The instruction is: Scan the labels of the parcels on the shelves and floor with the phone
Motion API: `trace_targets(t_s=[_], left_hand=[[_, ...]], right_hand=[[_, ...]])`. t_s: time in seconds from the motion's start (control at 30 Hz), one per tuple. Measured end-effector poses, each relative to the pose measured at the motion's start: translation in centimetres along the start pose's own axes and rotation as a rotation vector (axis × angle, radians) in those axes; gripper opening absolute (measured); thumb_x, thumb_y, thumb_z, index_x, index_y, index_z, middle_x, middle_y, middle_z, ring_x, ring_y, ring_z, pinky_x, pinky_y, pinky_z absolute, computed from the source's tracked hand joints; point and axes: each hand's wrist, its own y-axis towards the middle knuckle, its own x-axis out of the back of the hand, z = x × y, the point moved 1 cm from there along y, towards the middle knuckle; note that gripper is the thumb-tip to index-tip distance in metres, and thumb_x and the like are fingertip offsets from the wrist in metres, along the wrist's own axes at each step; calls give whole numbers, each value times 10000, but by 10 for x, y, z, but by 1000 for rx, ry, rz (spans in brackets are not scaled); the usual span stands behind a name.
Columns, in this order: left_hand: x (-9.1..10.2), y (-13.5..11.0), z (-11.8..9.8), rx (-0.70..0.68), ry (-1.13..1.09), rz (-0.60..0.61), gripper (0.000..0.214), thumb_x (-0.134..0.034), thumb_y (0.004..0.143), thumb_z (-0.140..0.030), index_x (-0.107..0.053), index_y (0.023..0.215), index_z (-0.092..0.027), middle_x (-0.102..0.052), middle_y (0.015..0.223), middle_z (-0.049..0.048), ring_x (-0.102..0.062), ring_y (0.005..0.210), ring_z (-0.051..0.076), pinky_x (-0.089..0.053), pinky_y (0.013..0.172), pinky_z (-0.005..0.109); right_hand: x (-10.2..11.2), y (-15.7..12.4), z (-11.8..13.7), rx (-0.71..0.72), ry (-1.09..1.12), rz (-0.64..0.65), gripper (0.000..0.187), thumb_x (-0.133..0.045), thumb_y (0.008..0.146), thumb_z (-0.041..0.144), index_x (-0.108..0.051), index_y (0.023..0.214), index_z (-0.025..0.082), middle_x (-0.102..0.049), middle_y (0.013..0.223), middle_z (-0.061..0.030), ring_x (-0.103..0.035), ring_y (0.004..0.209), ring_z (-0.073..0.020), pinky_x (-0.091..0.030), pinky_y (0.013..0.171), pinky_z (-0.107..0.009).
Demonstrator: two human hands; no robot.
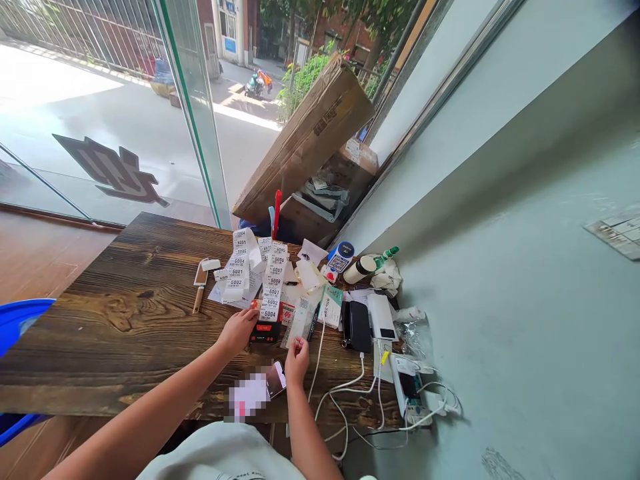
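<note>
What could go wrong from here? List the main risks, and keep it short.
1. The long strip of numbered labels lies right beside another curled strip, so the two might tangle or crease if pulled.
2. The phone lies near the front edge of the wooden table, between the forearms; a stray elbow could knock it off.
3. A white cable runs close by the right hand and might get snagged.

From head height, the camera looks steeply down across the table [125, 327].
</note>
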Motion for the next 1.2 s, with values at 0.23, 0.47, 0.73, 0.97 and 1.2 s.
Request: trace_targets(t_s=[0.23,0.47,0.73,0.97,1.2], left_hand=[[3,-5,-10,124,-71,-18,556,-442,712,26,-591,1213,-164,-545,1326,124,-485,1233,253,-387,1046,369],[-19,-48,-31,465,-62,80,453,-472,844,-346,-500,1161,-24,-517,1186,214,-516,1146,279,-406,1002,365],[-64,-103,-60,426,108,513,1112,-813,409,-219,-348,1408,-69,-318,1481,259,-300,1368,370,-348,1065,498],[-71,-94,-71,318,195,509,1025,-742,530,-83,-277,1441,-22,-339,1480,242,-339,1334,334,-386,1044,430],[-62,-89,-66,262,92,517,964,-818,394,-244,-512,1273,5,-513,1286,242,-443,1207,374,-375,1055,445]], right_hand=[[12,-25,-10,66,24,-1,254,-550,917,396,-619,970,158,-658,879,-23,-637,783,-168,-537,751,-374],[17,-58,-38,-121,-6,-191,239,-511,936,390,-600,919,168,-635,849,-16,-614,740,-153,-531,724,-351],[14,-84,-63,-327,6,-253,278,-526,920,428,-611,891,165,-647,841,-25,-623,740,-159,-525,702,-337],[15,-85,-58,-411,126,-152,328,-513,913,473,-617,886,163,-679,890,-40,-648,836,-190,-506,802,-387],[13,-90,-42,-560,429,144,503,-427,875,633,-631,856,173,-707,851,-69,-667,782,-209,-516,730,-385]])
